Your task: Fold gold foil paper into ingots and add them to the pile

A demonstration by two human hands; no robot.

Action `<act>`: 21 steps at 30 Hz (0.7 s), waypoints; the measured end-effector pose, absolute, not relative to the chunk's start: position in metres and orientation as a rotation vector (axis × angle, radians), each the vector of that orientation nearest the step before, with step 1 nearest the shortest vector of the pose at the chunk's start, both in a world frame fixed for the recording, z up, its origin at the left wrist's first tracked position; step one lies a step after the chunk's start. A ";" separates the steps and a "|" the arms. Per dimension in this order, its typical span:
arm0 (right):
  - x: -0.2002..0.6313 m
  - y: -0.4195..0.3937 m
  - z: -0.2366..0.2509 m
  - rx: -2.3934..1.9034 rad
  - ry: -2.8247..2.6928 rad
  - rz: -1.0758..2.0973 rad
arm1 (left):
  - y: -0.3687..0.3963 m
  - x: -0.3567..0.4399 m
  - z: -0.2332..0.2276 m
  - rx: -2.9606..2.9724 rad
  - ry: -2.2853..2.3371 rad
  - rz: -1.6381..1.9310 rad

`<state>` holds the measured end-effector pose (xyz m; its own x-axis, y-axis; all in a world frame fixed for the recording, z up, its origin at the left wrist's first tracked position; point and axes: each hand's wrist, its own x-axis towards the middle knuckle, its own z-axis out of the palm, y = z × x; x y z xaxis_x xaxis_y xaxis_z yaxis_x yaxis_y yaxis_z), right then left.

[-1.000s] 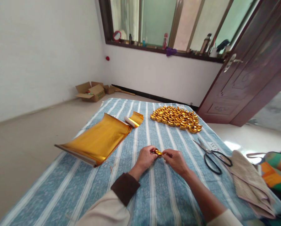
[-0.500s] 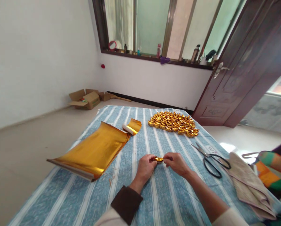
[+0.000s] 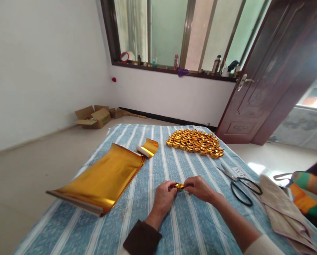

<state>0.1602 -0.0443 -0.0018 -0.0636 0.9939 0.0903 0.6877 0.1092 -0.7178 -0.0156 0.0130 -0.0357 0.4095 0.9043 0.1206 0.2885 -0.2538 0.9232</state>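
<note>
Gold foil piece (image 3: 179,186) pinched between left hand (image 3: 163,197) and right hand (image 3: 201,188), mid-fold; next, likely crease ends, add to ingot pile (image 3: 194,142) far right.

Both forearms reach forward from the bottom edge and converge near the middle. The left hand (image 3: 164,197), its wrist emerging from a dark brown cuff, is curled with fingertips pinched together. The right hand (image 3: 201,188), on a bare forearm with a pale sleeve pushed up, mirrors it, knuckles up, fingertips pinched and meeting the left's.
</note>
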 end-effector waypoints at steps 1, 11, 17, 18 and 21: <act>0.161 -0.043 -0.001 -1.649 -1.822 0.688 | 0.013 -0.015 -0.036 1.776 1.047 0.849; 0.164 -0.033 -0.002 -1.674 -1.875 0.636 | 0.012 -0.015 -0.038 1.712 1.078 0.846; 0.172 -0.029 -0.002 -1.683 -1.867 0.566 | 0.012 -0.016 -0.042 1.669 1.075 0.841; 0.174 -0.029 -0.002 -1.686 -1.859 0.556 | 0.013 -0.016 -0.042 1.672 1.073 0.841; 0.180 -0.029 -0.003 -1.699 -1.826 0.536 | 0.014 -0.016 -0.041 1.686 1.077 0.835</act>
